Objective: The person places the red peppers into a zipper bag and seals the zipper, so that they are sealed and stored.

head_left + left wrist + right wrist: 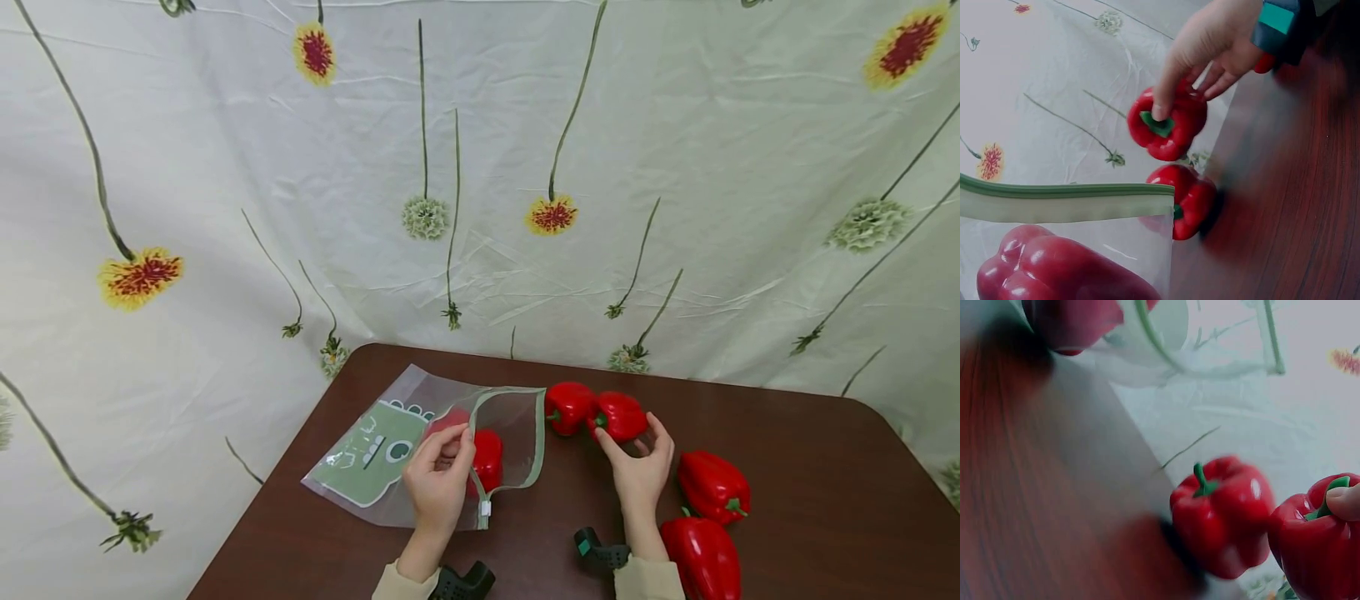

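My left hand (437,482) pinches the edge of a clear zip bag (420,375) that carries a green cartoon monster print and has its mouth spread toward the right. Inside the bag lies a red bell pepper (489,460), with more red showing through behind my fingers. On the right, my right hand (643,471) grips another bell pepper (621,416), thumb by its green stem, as the left wrist view also shows. Just left of that one, a further bell pepper (567,406) sits on the table beside the bag's mouth.
Two more red bell peppers (714,486) (703,560) lie on the dark brown table (825,467) to the right of my right forearm. Behind the table hangs a white cloth (675,125) with a flower print. A white slider (485,507) sits at the bag mouth's near corner.
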`<state>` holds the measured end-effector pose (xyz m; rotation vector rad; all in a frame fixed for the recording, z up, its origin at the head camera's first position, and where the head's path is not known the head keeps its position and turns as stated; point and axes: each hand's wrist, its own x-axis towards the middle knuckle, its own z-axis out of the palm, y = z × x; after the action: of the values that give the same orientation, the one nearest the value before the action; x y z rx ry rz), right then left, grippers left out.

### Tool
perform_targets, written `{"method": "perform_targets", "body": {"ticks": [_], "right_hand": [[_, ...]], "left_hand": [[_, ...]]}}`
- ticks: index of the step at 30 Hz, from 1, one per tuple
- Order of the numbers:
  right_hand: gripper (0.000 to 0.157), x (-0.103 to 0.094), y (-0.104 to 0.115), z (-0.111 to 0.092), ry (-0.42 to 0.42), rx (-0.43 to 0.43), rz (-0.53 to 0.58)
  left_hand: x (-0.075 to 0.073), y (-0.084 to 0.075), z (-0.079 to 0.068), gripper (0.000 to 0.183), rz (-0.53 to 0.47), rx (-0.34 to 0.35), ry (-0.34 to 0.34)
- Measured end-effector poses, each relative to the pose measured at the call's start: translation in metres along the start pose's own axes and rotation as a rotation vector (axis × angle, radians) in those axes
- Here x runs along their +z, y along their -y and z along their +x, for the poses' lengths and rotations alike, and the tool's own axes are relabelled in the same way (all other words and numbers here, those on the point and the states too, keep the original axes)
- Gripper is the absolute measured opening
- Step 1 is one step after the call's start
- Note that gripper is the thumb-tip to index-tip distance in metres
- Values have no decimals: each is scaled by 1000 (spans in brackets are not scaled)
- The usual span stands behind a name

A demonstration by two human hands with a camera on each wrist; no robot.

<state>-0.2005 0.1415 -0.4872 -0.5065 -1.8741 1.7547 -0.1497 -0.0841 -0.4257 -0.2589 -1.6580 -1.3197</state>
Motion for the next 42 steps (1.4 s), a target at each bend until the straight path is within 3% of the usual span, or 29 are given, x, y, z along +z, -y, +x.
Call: {"method": "perform_targets", "body": {"ticks": [6,20,28,38,42], "right_hand": [[76,2,7,-6,67,-47,33],[70,3,15,-14,422,-87,187],[66,6,20,-21,567,-114,249],[65,18,21,-35,753,-225,227],[63,23,22,-41,783,-231,206]], "left_hand": [[-1,-2,1,17,-19,-23,10],[-2,-1,-1,17,-13,-8,15],[-1,-1,0,17,-20,-11,15],[-1,-1,1,16,-31,2,4],[-1,0,2,16,-41,12,-8]]}}
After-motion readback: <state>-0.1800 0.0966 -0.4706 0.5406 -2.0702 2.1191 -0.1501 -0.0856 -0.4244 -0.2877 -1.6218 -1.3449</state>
